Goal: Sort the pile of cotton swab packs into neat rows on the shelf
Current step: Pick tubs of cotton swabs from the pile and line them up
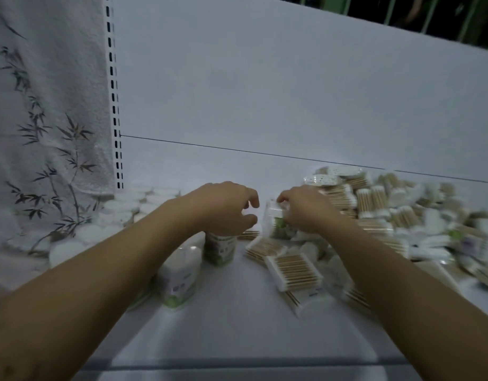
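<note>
Gripping an upright pack [274,225] by its top, the right hand [306,213] curls fingers and thumb round it at the left edge of the pile [388,213]. The left hand [223,207] hovers just beside it, half-curled, with nothing between thumb and fingers. Two standing packs [220,250] sit under the left forearm. The pile spreads rightward, reaching close to the back panel [264,92]. Bare shelf [237,325] runs between the forearms to the front edge. Round white pads [119,213] fill the left rear corner against a bamboo-print towel [44,119].
</note>
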Motion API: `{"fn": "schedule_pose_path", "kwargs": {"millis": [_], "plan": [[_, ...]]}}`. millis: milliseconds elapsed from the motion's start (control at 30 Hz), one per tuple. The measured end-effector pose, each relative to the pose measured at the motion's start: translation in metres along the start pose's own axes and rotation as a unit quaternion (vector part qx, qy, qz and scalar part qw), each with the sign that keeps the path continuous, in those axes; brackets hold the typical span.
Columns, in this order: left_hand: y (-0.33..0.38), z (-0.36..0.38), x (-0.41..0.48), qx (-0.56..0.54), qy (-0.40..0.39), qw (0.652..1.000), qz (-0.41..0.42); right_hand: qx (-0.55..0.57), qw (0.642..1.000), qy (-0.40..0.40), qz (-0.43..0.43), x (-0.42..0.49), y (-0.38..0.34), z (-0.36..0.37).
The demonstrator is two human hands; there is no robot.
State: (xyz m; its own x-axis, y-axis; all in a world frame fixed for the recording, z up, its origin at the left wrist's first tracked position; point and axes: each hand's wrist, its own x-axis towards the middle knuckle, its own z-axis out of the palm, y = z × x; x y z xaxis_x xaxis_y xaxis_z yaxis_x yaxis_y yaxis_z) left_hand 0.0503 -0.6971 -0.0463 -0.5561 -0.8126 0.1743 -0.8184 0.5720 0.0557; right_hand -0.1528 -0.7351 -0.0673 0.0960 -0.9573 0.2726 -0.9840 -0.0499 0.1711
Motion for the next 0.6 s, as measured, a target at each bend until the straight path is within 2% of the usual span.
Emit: {"fn": "schedule_pose_path", "kwargs": {"millis": [100,200,300,600], "plan": [[0.003,-0.001,0.000,0.000,0.005,1.000,0.006,-0.118,0.988,0.052,-0.081,-0.001,-0.008,0.002],[0.004,-0.001,0.000,-0.001,0.018,1.000,0.006,-0.147,0.982,-0.002,-0.116,0.000,-0.017,0.009],[0.006,-0.002,0.002,0.001,0.017,1.000,0.010,-0.160,0.981,-0.055,-0.092,0.002,-0.013,0.021],[0.010,-0.004,0.001,0.011,0.008,1.000,-0.003,-0.074,0.993,-0.085,-0.037,0.005,-0.004,0.036]]}}
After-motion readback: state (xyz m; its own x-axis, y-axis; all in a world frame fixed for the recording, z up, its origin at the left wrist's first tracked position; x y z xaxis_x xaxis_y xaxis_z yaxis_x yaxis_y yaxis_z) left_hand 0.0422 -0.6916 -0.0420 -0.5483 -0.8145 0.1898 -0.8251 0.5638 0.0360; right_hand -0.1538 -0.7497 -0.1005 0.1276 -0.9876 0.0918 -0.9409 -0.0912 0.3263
